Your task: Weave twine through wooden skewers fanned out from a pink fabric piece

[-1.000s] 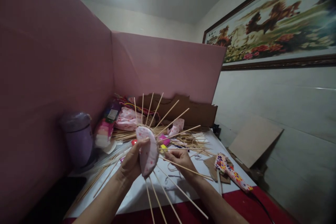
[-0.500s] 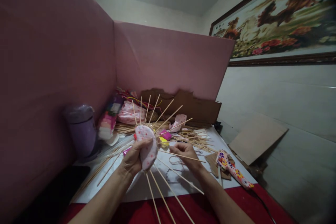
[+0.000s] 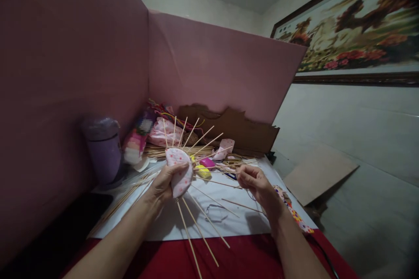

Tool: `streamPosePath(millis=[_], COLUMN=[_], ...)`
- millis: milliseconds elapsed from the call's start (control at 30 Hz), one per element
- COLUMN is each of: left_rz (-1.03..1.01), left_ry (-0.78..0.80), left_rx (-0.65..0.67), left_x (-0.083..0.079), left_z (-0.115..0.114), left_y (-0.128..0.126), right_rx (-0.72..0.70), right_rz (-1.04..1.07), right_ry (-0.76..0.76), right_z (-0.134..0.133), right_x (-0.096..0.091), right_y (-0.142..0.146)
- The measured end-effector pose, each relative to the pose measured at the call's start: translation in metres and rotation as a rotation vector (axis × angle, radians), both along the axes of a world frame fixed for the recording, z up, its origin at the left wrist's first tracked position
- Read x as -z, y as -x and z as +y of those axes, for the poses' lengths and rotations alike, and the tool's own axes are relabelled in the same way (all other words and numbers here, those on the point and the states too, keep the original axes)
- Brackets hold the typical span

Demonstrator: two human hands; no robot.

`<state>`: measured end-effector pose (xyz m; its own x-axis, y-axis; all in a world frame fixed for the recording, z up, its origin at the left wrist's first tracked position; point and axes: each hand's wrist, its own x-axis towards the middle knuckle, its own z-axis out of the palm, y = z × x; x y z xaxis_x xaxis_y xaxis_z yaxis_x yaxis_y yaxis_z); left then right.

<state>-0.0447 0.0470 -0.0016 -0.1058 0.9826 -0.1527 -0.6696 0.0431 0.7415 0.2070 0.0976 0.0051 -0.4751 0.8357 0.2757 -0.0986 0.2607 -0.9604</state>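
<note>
My left hand (image 3: 166, 181) grips a white padded fabric disc (image 3: 179, 165) with pink-red dots, thumb across its face. Thin wooden sticks (image 3: 198, 136) fan out from the disc's edge, upward, rightward and down towards me. Off to the right, my right hand (image 3: 253, 178) is closed in a pinch by the ends of the right-hand sticks. What its fingertips hold is too small to make out. Part of a dark thin loop shows below those fingers. Under the hand runs a separate stick (image 3: 242, 205); whether it is held or lying on the table cannot be told.
Loose sticks (image 3: 124, 200) lie left on the white sheet (image 3: 196, 226). Behind are yellow (image 3: 203, 171) and magenta (image 3: 207, 162) pieces, dotted fabric (image 3: 165, 133) and torn cardboard (image 3: 222, 124). A purple container (image 3: 104, 152) stands left. A flower-patterned tool (image 3: 299, 218) with a cord lies right.
My right hand has moved right and slightly up, away from the disc. The left hand still holds the disc with its sticks. The view has shifted a little.
</note>
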Motion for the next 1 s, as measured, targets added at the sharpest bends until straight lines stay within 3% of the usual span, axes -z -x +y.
streamPosePath(millis=[333,467,667,1000], left_rz=[0.079,0.028,-0.233,-0.304], left_ry=[-0.057,-0.076,-0.034,-0.036], left_rx=[-0.06,-0.077,-0.112,-0.055], left_x=[0.003,0.004,-0.003,-0.011], left_z=[0.001,0.003,0.001,-0.009], left_y=[0.0,0.004,0.01,0.001], right_rx=[0.118,0.015,-0.063,-0.248], right_rz=[0.008,-0.117,-0.322,-0.488], right_ry=[-0.146,-0.149,-0.105,0.103], right_z=[-0.008,-0.01,-0.005,-0.012], right_x=[-0.003,-0.002,-0.002,0.022], right_y=[0.0,-0.003,-0.003,0.034])
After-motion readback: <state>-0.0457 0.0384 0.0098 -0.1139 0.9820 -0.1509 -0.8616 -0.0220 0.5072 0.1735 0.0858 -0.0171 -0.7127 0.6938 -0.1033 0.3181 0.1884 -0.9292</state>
